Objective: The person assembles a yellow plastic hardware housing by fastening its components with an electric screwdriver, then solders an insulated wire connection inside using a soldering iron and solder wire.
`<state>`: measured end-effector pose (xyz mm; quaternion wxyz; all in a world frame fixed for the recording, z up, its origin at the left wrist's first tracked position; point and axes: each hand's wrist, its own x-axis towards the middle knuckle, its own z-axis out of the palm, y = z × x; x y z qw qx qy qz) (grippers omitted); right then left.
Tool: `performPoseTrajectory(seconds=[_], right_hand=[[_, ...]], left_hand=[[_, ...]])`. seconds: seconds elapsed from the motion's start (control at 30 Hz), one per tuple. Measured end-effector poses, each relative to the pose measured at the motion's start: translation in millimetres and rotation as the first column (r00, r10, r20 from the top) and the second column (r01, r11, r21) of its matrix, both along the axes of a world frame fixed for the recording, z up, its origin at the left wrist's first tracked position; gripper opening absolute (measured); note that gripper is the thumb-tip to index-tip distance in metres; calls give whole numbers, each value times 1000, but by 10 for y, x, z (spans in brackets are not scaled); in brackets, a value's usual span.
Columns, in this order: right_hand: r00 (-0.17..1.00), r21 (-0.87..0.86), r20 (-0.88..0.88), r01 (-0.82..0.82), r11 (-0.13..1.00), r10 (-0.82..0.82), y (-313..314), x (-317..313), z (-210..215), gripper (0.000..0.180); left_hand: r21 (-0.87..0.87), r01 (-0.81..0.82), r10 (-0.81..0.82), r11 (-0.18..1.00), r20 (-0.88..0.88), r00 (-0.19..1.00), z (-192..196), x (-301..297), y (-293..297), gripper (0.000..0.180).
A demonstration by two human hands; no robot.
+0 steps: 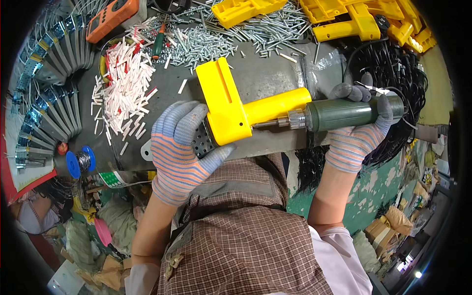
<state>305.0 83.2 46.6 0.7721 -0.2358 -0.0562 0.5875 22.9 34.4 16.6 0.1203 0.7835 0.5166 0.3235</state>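
My left hand [181,147], in a striped knit glove, grips the lower end of a yellow plastic housing [231,105] shaped like an L, pressing it against the grey workbench [265,73]. A perforated metal piece [202,142] shows under my left fingers. My right hand [356,132], gloved the same way, is wrapped around a dark green power screwdriver [344,113]. Its chuck and bit [275,123] point left and touch the side of the yellow housing.
Loose silver screws [236,37] and white and red tubes [123,83] cover the bench's far side. More yellow housings [364,19] lie at the top right, black cables [393,73] at the right, metal brackets [49,88] at the left, with a blue wire spool [81,161] near the front edge and an orange meter [110,17] beyond.
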Motion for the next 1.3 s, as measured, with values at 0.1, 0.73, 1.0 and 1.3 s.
performPoseTrajectory(seconds=[0.1,0.73,1.0,1.3], right_hand=[[1000,-23,-7,19,1000,-19,14,-35,7,51],[998,-39,-58,-23,999,20,31,21,-89,47],[992,8,-111,-57,998,58,6,-62,-35,52],[997,-8,-71,-21,1000,20,-147,-118,-33,58]], left_hand=[[-5,-7,7,1000,-9,1000,0,11,-2,69],[-2,-6,6,1000,-42,999,-15,-42,-12,71],[7,84,-83,996,-89,993,44,-89,43,73],[-18,115,-116,993,-71,991,76,-183,52,70]])
